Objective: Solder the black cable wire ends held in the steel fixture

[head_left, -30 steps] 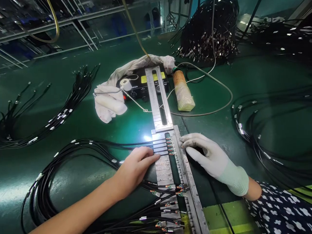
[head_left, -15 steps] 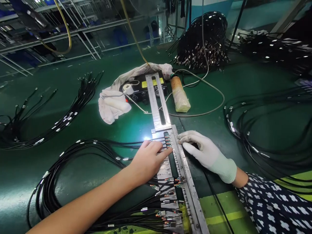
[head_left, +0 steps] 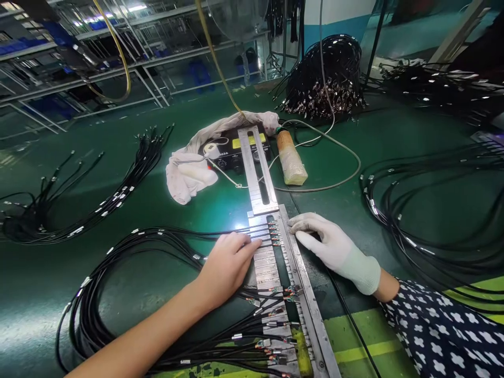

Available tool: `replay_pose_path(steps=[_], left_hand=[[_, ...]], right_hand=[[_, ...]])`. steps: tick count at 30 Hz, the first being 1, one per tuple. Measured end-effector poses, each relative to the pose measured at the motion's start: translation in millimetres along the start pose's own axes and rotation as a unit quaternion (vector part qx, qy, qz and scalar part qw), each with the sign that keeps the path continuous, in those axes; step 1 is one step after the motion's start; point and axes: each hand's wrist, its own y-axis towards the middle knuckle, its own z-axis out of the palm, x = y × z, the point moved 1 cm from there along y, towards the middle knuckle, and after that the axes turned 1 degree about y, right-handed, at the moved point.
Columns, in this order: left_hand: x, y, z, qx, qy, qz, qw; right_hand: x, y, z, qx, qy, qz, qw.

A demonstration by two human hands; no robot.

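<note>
A metal fixture (head_left: 268,270) with a row of slots runs down the middle, its long metal rail (head_left: 305,289) along the right side. Black cables (head_left: 157,231) come in from the left, their stripped ends with coloured wires (head_left: 275,231) lying at the upper slots. My left hand (head_left: 226,265), bare, is closed over a cable at the fixture's left edge, thumb and fingers just short of the wire ends. In a white glove, my right hand (head_left: 331,247) rests its fingertips against the rail's right side, fingers bent and thumb apart, holding nothing.
Behind the fixture are a black control box (head_left: 228,160), a white cloth (head_left: 189,178) and a taped handle (head_left: 291,163) with a grey cord. Cable bundles lie at the left (head_left: 122,194) and right (head_left: 372,197). A large cable pile (head_left: 326,79) stands at the back.
My left hand has drawn back left along the cables, uncovering more wire ends in the upper slots. My right hand stays at the rail. The whole view has shifted slightly.
</note>
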Motion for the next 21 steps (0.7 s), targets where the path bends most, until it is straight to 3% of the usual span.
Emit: replay_pose_path(steps=[8,14,19,21], left_hand=[[4.1,-6.3,10.8,-0.001,0.036,0.02,0.999],[6.0,0.1,5.2,0.016,0.012,0.025,0.999],[-3.5,15.0,0.4,0.1,0.008,0.052,0.994],[-4.2,17.9,2.9,0.11,0.002,0.049,0.993]], right_hand=[[-1.9,0.8,1.4,-0.007,-0.002,0.001,1.0],[-1.0,-0.4,1.9,-0.012,-0.009,-0.008,1.0],[0.6,0.5,2.1,-0.007,-0.014,-0.011,1.0],[0.7,1.1,1.6,-0.005,-0.015,-0.006,1.0]])
